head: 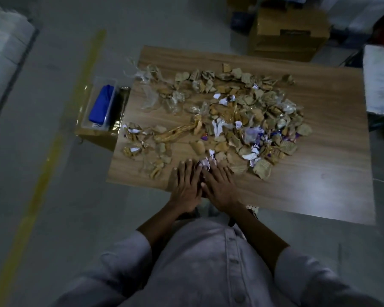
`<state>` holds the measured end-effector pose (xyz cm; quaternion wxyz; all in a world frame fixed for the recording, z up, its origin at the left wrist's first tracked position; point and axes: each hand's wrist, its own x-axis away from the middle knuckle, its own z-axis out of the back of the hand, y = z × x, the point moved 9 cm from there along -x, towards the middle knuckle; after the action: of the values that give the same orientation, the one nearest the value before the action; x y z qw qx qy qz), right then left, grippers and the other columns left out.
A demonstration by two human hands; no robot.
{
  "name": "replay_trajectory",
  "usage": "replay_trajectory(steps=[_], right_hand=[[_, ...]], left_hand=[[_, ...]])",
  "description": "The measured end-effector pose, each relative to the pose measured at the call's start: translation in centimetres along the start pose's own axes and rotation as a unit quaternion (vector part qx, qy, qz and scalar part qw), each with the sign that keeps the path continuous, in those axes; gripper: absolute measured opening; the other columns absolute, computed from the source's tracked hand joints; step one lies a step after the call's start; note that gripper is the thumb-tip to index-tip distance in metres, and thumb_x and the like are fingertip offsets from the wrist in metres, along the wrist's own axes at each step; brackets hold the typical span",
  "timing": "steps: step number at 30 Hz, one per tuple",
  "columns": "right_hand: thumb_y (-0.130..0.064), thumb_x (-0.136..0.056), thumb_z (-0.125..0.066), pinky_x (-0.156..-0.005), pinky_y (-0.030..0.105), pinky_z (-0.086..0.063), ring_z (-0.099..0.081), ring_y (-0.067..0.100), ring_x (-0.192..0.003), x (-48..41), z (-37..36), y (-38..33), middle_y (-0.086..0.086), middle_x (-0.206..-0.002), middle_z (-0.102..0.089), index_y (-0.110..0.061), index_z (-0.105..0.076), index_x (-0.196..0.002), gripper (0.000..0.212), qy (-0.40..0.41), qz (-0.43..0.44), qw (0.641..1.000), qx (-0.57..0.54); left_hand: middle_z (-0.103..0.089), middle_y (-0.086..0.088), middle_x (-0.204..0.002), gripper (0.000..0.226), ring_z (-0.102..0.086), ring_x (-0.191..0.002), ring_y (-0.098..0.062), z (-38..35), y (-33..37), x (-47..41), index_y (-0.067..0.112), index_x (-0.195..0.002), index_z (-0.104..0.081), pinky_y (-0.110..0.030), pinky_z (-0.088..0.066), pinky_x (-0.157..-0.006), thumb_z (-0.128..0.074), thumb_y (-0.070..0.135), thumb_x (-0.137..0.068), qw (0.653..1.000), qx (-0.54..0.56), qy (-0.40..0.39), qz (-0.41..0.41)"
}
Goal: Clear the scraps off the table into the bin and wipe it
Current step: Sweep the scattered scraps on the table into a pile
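Scraps [231, 120] uncleared, wiping not yet begun.
Left hand [185, 187] and right hand [220, 187] lie flat, fingers [187, 168] straight and close together, tips at a white scrap; the rest covers the counter [319, 173] beyond them, blue cloth [102, 103] unused to their left.

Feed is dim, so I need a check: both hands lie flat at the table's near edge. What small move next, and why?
Probably spread the hands apart and rake the nearest scraps into one heap. The left hand and right hand lie flat, side by side, holding nothing, fingers at a white paper scrap, while the scraps lie scattered across the table.
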<state>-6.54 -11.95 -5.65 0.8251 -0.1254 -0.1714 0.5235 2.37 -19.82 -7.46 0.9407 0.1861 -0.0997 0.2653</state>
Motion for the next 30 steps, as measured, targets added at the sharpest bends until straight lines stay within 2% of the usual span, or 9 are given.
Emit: replay_trajectory(steps=[4,6,8,12,14,17,19,25,30], right_hand=[[-0.056,-0.107,-0.016,-0.122,0.055,-0.021,-0.003,0.029,-0.157,-2.6,0.2,1.7,0.003,-0.17,-0.005,-0.032,-0.018,-0.16,0.059,-0.015,-0.036,0.999,-0.006],[-0.059,-0.105,-0.01,-0.122,0.056,-0.022,-0.004,0.032,-0.157,-3.8,1.6,2.5,0.01,-0.17,-0.009,-0.027,-0.025,-0.16,0.066,0.002,-0.076,0.997,-0.021],[-0.057,-0.106,-0.016,-0.121,0.056,-0.024,-0.007,0.035,-0.156,-4.8,3.6,2.4,0.013,-0.169,-0.013,-0.022,-0.031,-0.159,0.065,0.033,-0.102,0.994,-0.036],[-0.047,-0.108,-0.03,-0.124,0.048,-0.017,-0.004,0.03,-0.157,-3.8,6.0,-0.3,0.01,-0.17,-0.012,-0.018,-0.031,-0.158,0.058,0.097,-0.069,0.992,-0.037],[-0.048,-0.108,-0.03,-0.125,0.052,-0.017,-0.004,0.031,-0.157,-2.4,4.2,-2.1,0.011,-0.17,-0.01,-0.018,-0.028,-0.16,0.06,0.074,-0.038,0.996,-0.038],[-0.048,-0.108,-0.032,-0.125,0.052,-0.016,0.002,0.029,-0.157,-1.4,-0.3,-4.2,0.005,-0.171,-0.005,-0.025,-0.025,-0.161,0.058,0.004,-0.007,1.0,-0.028],[-0.048,-0.107,-0.034,-0.123,0.051,-0.015,0.001,0.029,-0.157,-2.0,-1.6,-4.4,0.004,-0.171,-0.008,-0.026,-0.03,-0.159,0.056,-0.007,-0.012,0.999,-0.042],[-0.05,-0.105,-0.034,-0.123,0.055,-0.021,-0.007,0.031,-0.157,-5.9,0.4,-1.8,0.01,-0.168,-0.018,-0.014,-0.035,-0.156,0.062,0.017,-0.118,0.991,-0.059],[-0.051,-0.108,-0.021,-0.124,0.052,-0.016,-0.003,0.03,-0.157,-7.4,1.7,-6.9,0.01,-0.17,-0.011,-0.019,-0.023,-0.161,0.062,0.011,-0.032,0.998,-0.059]], left_hand=[[0.026,-0.008,-0.166,0.07,0.027,-0.152,-0.03,0.0,-0.5,-3.6,0.025,-0.158,0.018,-0.059,0.012,-0.12,-0.007,0.049,-0.099,0.999,-0.012,-0.048,-0.003],[0.027,-0.005,-0.166,0.064,0.028,-0.151,-0.026,1.2,0.4,-5.4,0.028,-0.156,0.022,-0.054,0.01,-0.122,-0.015,0.043,-0.106,0.999,0.007,-0.045,-0.017],[0.022,-0.005,-0.167,0.063,0.025,-0.153,-0.024,3.3,1.2,-6.5,0.029,-0.16,0.012,-0.048,0.012,-0.124,-0.025,0.036,-0.109,0.997,0.068,-0.034,-0.033],[0.007,-0.009,-0.17,0.064,0.015,-0.156,-0.027,7.8,0.4,-3.5,0.023,-0.163,-0.009,-0.043,0.014,-0.125,-0.038,0.039,-0.108,0.991,0.095,0.08,-0.051],[0.003,-0.014,-0.169,0.066,0.011,-0.156,-0.033,7.1,-2.2,-0.6,0.023,-0.162,-0.014,-0.05,0.009,-0.125,-0.041,0.044,-0.106,0.99,0.093,0.107,0.026],[0.0,-0.027,-0.165,0.077,0.003,-0.152,-0.047,4.2,-7.4,2.9,0.019,-0.161,-0.016,-0.061,0.0,-0.122,-0.037,0.056,-0.097,0.961,0.115,0.099,0.233],[0.003,-0.03,-0.164,0.085,0.006,-0.151,-0.049,2.8,-9.3,2.6,0.016,-0.16,-0.017,-0.06,0.004,-0.122,-0.034,0.062,-0.091,0.949,0.142,0.077,0.27],[0.007,-0.019,-0.168,0.08,0.009,-0.155,-0.036,3.3,-7.9,-3.1,0.018,-0.162,-0.009,-0.055,-0.002,-0.124,-0.024,0.061,-0.096,0.978,0.158,0.047,0.13],[-0.007,-0.018,-0.168,0.065,0.0,-0.156,-0.034,6.7,-6.9,-1.9,0.012,-0.16,-0.014,-0.056,-0.006,-0.125,-0.024,0.041,-0.102,0.984,0.125,0.114,0.052]])
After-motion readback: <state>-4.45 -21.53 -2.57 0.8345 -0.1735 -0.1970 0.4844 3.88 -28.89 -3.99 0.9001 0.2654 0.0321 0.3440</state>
